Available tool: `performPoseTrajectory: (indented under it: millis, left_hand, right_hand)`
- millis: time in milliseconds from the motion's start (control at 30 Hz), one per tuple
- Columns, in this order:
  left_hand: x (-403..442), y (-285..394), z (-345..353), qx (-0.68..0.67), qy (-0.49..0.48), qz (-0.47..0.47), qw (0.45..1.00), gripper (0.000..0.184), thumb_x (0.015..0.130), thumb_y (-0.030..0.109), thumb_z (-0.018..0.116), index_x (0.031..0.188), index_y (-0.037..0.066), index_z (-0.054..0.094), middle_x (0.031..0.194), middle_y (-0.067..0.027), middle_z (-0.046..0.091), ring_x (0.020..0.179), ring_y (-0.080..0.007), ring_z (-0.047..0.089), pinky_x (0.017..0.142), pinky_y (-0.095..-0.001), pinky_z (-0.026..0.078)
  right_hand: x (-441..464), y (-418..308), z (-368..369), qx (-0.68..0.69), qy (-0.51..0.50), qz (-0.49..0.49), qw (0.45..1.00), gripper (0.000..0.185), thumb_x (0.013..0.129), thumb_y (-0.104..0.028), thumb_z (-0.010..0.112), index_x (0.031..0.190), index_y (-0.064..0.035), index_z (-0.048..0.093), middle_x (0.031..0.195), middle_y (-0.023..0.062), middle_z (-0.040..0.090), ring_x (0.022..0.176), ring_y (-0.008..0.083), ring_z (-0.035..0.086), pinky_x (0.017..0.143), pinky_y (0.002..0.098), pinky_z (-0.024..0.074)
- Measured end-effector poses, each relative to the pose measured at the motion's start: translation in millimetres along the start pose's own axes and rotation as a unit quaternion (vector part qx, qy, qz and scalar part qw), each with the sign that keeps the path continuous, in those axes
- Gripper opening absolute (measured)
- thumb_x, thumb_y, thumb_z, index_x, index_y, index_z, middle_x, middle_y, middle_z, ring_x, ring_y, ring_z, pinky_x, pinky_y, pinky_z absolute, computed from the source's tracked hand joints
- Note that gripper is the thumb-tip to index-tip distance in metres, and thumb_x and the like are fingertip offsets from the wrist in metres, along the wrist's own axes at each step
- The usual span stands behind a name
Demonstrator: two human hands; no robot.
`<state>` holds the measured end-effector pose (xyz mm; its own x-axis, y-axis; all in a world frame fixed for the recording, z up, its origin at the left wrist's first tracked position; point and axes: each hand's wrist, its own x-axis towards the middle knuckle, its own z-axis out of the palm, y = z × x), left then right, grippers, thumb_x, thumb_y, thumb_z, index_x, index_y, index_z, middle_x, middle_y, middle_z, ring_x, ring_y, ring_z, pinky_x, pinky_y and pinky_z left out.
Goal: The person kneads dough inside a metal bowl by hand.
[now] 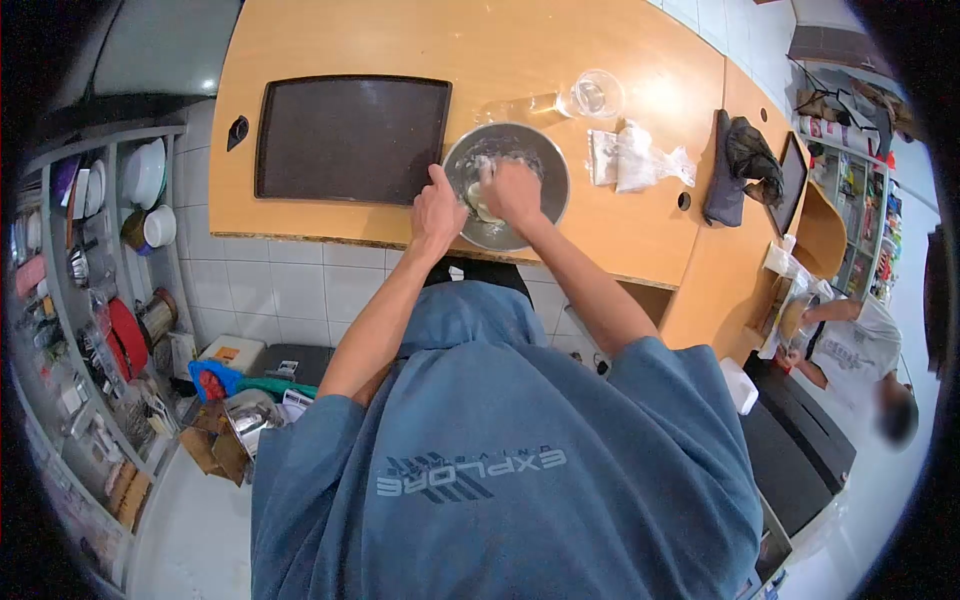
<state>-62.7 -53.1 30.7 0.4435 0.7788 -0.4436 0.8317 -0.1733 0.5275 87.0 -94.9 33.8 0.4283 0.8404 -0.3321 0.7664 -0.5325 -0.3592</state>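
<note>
A metal mixing bowl (556,160) stands near the front edge of the wooden table, its inside smeared with white flour. My left hand (437,208) grips the bowl's left rim, fingers closed and thumb pointing up. Inside the bowl my right hand (513,190) is curled and pressed into pale dough (480,205). Part of the dough is hidden under that hand. Some white powder clings to the right fingers.
A dark baking tray (350,140) lies left of the bowl. Behind it stands a clear plastic cup (597,94); white plastic bags (645,160) lie to the right. Dark cloths (740,165) lie farther right. Another person (855,345) works at far right. Shelves (100,300) stand at left.
</note>
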Motion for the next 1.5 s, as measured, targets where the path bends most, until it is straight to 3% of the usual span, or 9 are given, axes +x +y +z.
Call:
performPoseTrajectory:
  millis: [33, 133, 300, 433, 800, 933, 1267, 1300, 1500]
  left_hand:
    - [-1, -1, 0, -0.005, 0.005, 0.003, 1.000, 0.061, 0.083, 0.008, 0.065, 0.131, -0.011, 0.033, 0.086, -0.0326, 0.068, 0.083, -0.0511, 0.068, 0.075, -0.0585, 0.055]
    - [-4, 2, -3, -0.016, 0.014, 0.015, 1.000, 0.055, 0.084, 0.009, 0.065, 0.126, -0.009, 0.034, 0.083, -0.0330, 0.067, 0.082, -0.0520, 0.068, 0.074, -0.0593, 0.055]
    - [-3, 2, -4, -0.016, 0.000, 0.011, 1.000, 0.047, 0.090, 0.011, 0.064, 0.122, -0.007, 0.035, 0.081, -0.0351, 0.067, 0.081, -0.0536, 0.067, 0.072, -0.0613, 0.054]
    - [2, -2, -1, 0.001, 0.000, 0.027, 1.000, 0.054, 0.084, 0.008, 0.065, 0.125, -0.009, 0.034, 0.078, -0.0321, 0.067, 0.076, -0.0511, 0.068, 0.069, -0.0578, 0.056]
    - [0, -5, 6, -0.007, 0.015, 0.024, 1.000, 0.045, 0.089, 0.010, 0.064, 0.120, -0.005, 0.036, 0.079, -0.0335, 0.066, 0.076, -0.0535, 0.066, 0.069, -0.0612, 0.053]
    - [-3, -5, 5, -0.011, 0.009, 0.015, 1.000, 0.060, 0.082, 0.008, 0.065, 0.130, -0.011, 0.034, 0.083, -0.0326, 0.068, 0.081, -0.0518, 0.068, 0.073, -0.0588, 0.055]
    - [-4, -1, 13, -0.021, 0.028, -0.005, 0.999, 0.057, 0.086, 0.010, 0.062, 0.133, -0.011, 0.035, 0.092, -0.0348, 0.068, 0.086, -0.0521, 0.068, 0.077, -0.0594, 0.054]
    - [-3, -2, 14, -0.019, 0.029, -0.004, 0.999, 0.056, 0.087, 0.010, 0.061, 0.132, -0.010, 0.036, 0.093, -0.0353, 0.067, 0.086, -0.0522, 0.068, 0.078, -0.0595, 0.054]
    - [-2, 6, 7, -0.030, 0.023, -0.014, 0.999, 0.049, 0.089, 0.013, 0.062, 0.127, -0.006, 0.037, 0.088, -0.0354, 0.067, 0.084, -0.0533, 0.067, 0.075, -0.0601, 0.054]
  right_hand:
    - [-8, -1, 9, -0.018, 0.075, -0.064, 0.995, 0.038, 0.099, -0.034, 0.052, 0.096, -0.0015, 0.070, 0.097, 0.0224, 0.071, 0.092, 0.0433, 0.067, 0.083, 0.0546, 0.0536]
    - [-17, 5, 20, -0.068, 0.124, -0.113, 0.984, 0.032, 0.097, -0.031, 0.054, 0.097, -0.0028, 0.069, 0.098, 0.0211, 0.070, 0.090, 0.0412, 0.066, 0.079, 0.0550, 0.0536]
    - [-10, 21, 37, -0.015, 0.107, -0.091, 0.990, 0.031, 0.096, -0.030, 0.055, 0.095, -0.0026, 0.069, 0.100, 0.0198, 0.071, 0.092, 0.0394, 0.068, 0.078, 0.0542, 0.0545]
    - [3, 16, 36, -0.028, 0.081, -0.054, 0.995, 0.027, 0.095, -0.029, 0.055, 0.092, -0.0047, 0.066, 0.094, 0.0191, 0.071, 0.086, 0.0369, 0.069, 0.073, 0.0505, 0.0562]
    - [23, 17, 41, -0.023, 0.041, -0.036, 0.998, 0.033, 0.097, -0.034, 0.054, 0.098, -0.0038, 0.069, 0.088, 0.0236, 0.072, 0.082, 0.0419, 0.072, 0.074, 0.0552, 0.0568]
    - [30, 12, 10, 0.036, 0.036, 0.013, 0.999, 0.037, 0.100, -0.036, 0.052, 0.101, -0.0023, 0.069, 0.085, 0.0270, 0.071, 0.083, 0.0452, 0.071, 0.076, 0.0573, 0.0560]
    - [3, -1, 11, 0.010, -0.014, -0.066, 0.998, 0.033, 0.101, -0.033, 0.053, 0.099, -0.0026, 0.066, 0.082, 0.0268, 0.070, 0.078, 0.0462, 0.069, 0.072, 0.0571, 0.0544]
    - [-4, 3, 19, 0.021, 0.076, -0.139, 0.987, 0.030, 0.099, -0.032, 0.055, 0.098, -0.0035, 0.067, 0.086, 0.0230, 0.070, 0.079, 0.0433, 0.068, 0.071, 0.0552, 0.0538]
    - [-31, 15, 40, -0.027, 0.098, -0.135, 0.986, 0.035, 0.099, -0.034, 0.053, 0.090, -0.0046, 0.069, 0.097, 0.0198, 0.070, 0.095, 0.0385, 0.068, 0.083, 0.0556, 0.0516]
